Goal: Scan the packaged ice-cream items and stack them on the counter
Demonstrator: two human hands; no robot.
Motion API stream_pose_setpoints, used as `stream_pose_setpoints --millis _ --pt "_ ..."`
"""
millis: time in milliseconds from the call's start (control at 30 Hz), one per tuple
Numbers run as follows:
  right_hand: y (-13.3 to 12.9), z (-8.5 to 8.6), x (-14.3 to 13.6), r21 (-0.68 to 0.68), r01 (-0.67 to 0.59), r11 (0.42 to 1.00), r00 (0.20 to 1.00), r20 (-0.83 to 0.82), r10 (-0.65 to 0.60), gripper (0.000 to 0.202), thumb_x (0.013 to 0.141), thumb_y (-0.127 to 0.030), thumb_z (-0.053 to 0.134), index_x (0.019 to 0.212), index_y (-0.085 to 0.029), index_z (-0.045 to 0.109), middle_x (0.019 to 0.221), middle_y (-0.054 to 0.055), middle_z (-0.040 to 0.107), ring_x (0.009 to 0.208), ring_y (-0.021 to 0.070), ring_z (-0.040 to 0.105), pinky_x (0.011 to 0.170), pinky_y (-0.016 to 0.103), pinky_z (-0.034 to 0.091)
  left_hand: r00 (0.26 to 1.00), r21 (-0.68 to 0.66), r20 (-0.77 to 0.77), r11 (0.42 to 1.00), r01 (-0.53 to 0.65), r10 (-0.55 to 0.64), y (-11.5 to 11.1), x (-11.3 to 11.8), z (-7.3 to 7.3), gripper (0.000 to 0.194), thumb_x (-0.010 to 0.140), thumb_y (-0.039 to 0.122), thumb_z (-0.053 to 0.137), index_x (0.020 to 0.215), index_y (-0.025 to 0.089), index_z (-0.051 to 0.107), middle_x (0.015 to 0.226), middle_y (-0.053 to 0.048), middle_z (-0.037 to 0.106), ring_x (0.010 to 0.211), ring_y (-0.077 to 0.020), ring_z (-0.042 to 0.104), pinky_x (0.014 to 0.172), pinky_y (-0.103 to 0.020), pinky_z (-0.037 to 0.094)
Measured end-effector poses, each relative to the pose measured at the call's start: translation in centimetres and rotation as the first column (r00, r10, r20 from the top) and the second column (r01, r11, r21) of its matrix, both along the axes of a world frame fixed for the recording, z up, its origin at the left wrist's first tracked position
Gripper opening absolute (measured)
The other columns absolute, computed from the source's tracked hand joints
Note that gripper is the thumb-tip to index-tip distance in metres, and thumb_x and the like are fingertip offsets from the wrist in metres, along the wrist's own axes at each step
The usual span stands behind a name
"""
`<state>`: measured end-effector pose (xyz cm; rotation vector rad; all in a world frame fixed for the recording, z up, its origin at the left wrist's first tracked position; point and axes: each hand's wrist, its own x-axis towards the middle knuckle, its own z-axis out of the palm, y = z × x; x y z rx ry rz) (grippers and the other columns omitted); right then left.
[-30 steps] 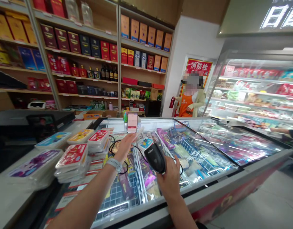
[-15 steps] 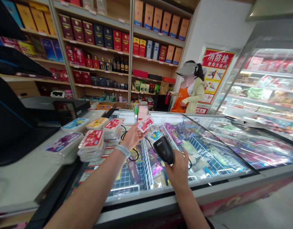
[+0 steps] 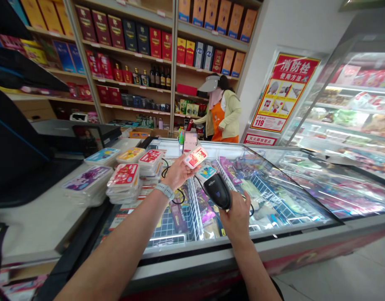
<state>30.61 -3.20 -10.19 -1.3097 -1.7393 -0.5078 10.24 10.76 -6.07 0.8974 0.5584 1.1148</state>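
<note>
Above the freezer, my left hand (image 3: 179,170) is closed round a small flat pack with a red and white label (image 3: 196,156); a bright patch of light falls on the label. My right hand (image 3: 238,213) grips a black barcode scanner (image 3: 217,191), its head tilted up toward the packs. Just beyond the scanner lies a pack with a blue label (image 3: 207,172). To the left stand several stacks of similar flat packs, among them red (image 3: 122,177), purple (image 3: 87,179) and yellow (image 3: 130,155). The scanner's dark cable runs behind my left wrist.
A glass-topped freezer (image 3: 274,192) with wire baskets spreads under my hands. At the left is a white counter (image 3: 29,234) with dark equipment. Across the freezer stands a person in an orange apron (image 3: 219,121), before shelves of boxes and bottles. A lit display fridge (image 3: 361,104) is at the right.
The red-labelled pack has tilted and now catches bright light. Both hands keep their grips. The person across the freezer appears further left and bends more; my view has shifted a little.
</note>
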Motion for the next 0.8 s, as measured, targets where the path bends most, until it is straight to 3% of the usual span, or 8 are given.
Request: stream_pose_setpoints --millis 400,567,633,700,733,800 --pt "0.2 -0.4 0.3 0.018 0.002 1.0 1.0 0.008 -0.002 0.028 0.078 -0.019 0.052 0.106 -0.019 0.048 0.094 0.007 0.062 0.091 0.025 0.06 0.105 0.057 0.03 1.0 0.011 0.011 1.0 -0.01 0.01 0.1 0.1 -0.1 0.057 0.086 0.06 0.044 0.121 0.017 0.058 0.099 -0.013 0.072 0.083 -0.0201 0.068 0.07 -0.029 0.046" --pt "0.2 -0.4 0.4 0.049 0.013 0.999 1.0 0.024 -0.014 0.027 0.079 -0.021 0.053 0.105 -0.018 0.049 0.092 0.007 0.062 0.089 0.025 0.06 0.104 0.056 0.032 0.999 0.083 -0.002 0.995 -0.049 0.049 -1.1 0.5 1.8 0.056 0.084 0.061 0.052 0.117 0.017 0.06 0.104 -0.013 0.071 0.089 -0.0197 0.067 0.074 -0.027 0.046" --pt "0.3 -0.4 0.5 0.06 0.01 0.998 0.999 0.033 -0.012 0.025 0.08 -0.022 0.052 0.104 -0.017 0.05 0.091 0.008 0.062 0.089 0.0249 0.06 0.104 0.055 0.032 0.99 0.142 -0.082 0.984 -0.106 0.118 -2.1 0.4 2.9 0.058 0.082 0.062 0.053 0.117 0.017 0.06 0.105 -0.013 0.07 0.091 -0.0201 0.066 0.076 -0.028 0.046" --pt "0.4 -0.6 0.6 0.073 0.007 0.997 0.999 0.046 -0.01 0.025 0.081 -0.025 0.052 0.105 -0.016 0.05 0.092 0.008 0.062 0.089 0.0254 0.06 0.104 0.056 0.032 0.923 0.256 -0.258 0.942 -0.218 0.284 -3.2 -0.4 4.0 0.058 0.081 0.063 0.054 0.116 0.017 0.06 0.104 -0.012 0.07 0.089 -0.0207 0.066 0.076 -0.03 0.047" --pt "0.5 -0.7 0.7 0.08 0.005 0.997 0.999 0.052 -0.009 0.026 0.081 -0.025 0.052 0.106 -0.015 0.051 0.092 0.009 0.062 0.09 0.0257 0.06 0.104 0.056 0.032 0.847 0.348 -0.352 0.895 -0.277 0.399 -3.9 -1.1 4.5 0.057 0.081 0.062 0.054 0.115 0.017 0.061 0.104 -0.012 0.07 0.089 -0.0211 0.066 0.077 -0.031 0.047" --pt "0.6 -0.9 0.8 0.09 0.004 0.996 0.998 0.054 -0.009 0.028 0.081 -0.026 0.053 0.106 -0.015 0.051 0.093 0.009 0.063 0.09 0.0261 0.06 0.104 0.056 0.032 0.601 0.577 -0.474 0.742 -0.34 0.644 -5.2 -3.3 5.5 0.051 0.082 0.058 0.055 0.112 0.018 0.062 0.104 -0.01 0.069 0.093 -0.0221 0.065 0.079 -0.033 0.047"
